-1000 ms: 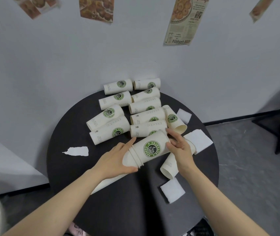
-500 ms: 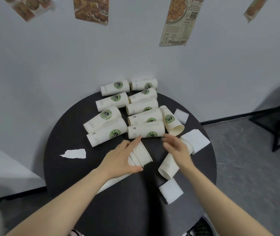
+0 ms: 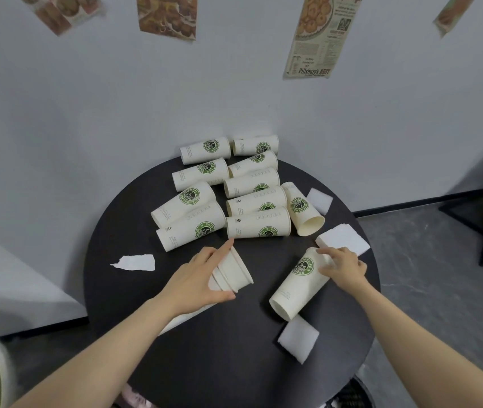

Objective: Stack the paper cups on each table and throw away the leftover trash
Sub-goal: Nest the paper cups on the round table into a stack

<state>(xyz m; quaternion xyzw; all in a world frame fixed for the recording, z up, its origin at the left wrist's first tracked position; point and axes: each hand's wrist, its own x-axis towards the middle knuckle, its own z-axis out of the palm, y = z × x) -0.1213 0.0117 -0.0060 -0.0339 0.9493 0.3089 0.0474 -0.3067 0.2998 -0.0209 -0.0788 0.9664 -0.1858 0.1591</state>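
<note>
white torn paper scrap (image 3: 134, 262) lies near the round table's (image 3: 116, 290) left edge. left hand (image 3: 196, 279) grips a nested cup stack (image 3: 233, 273) mid-table. right hand (image 3: 341, 266) curls fingers onto a lying paper cup (image 3: 296, 285) near the right edge.

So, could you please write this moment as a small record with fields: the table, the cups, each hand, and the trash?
table: round black table beside a grey wall
loose cups: about ten paper cups lying on their sides at the far side of the table
left hand: grips a nested stack of cups, open mouth facing right
right hand: closing on a single lying cup near its base
trash: torn paper scrap on the left; white napkins on the right; none picked up yet
</note>
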